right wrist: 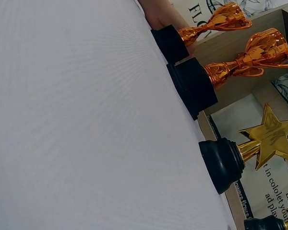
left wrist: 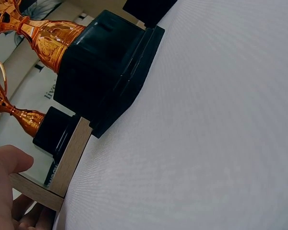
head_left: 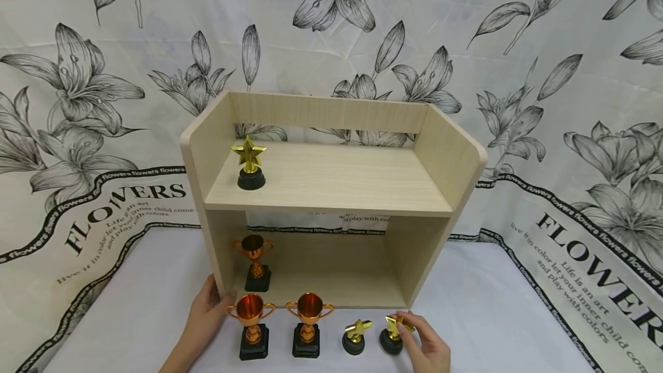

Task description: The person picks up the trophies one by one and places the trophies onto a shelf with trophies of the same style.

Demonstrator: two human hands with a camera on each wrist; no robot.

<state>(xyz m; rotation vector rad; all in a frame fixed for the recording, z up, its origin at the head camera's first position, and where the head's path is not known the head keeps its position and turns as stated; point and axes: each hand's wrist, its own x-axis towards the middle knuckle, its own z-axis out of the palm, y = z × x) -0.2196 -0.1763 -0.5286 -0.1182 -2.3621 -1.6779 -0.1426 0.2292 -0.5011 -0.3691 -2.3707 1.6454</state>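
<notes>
Pinching with the right hand (head_left: 427, 345) the rightmost star trophy (head_left: 392, 338) on the white tablecloth (head_left: 481, 304). Gripping with the half-hidden left hand (head_left: 207, 311), probably, the shelf's left side (head_left: 223, 240). Seeing two cups (head_left: 254, 335) and another star trophy (head_left: 354, 343) before the shelf (head_left: 331, 208), partly in the way. Counting, farther back, a third cup (head_left: 256, 272) on the lower board (head_left: 331, 281), a third star trophy (head_left: 251, 171) on the upper board (head_left: 331, 177).

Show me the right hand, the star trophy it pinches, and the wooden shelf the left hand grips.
Right hand (head_left: 427, 343): head view, back of the hand
Star trophy (head_left: 391, 342): head view, black base
Wooden shelf (head_left: 334, 178): head view, upper board
</notes>
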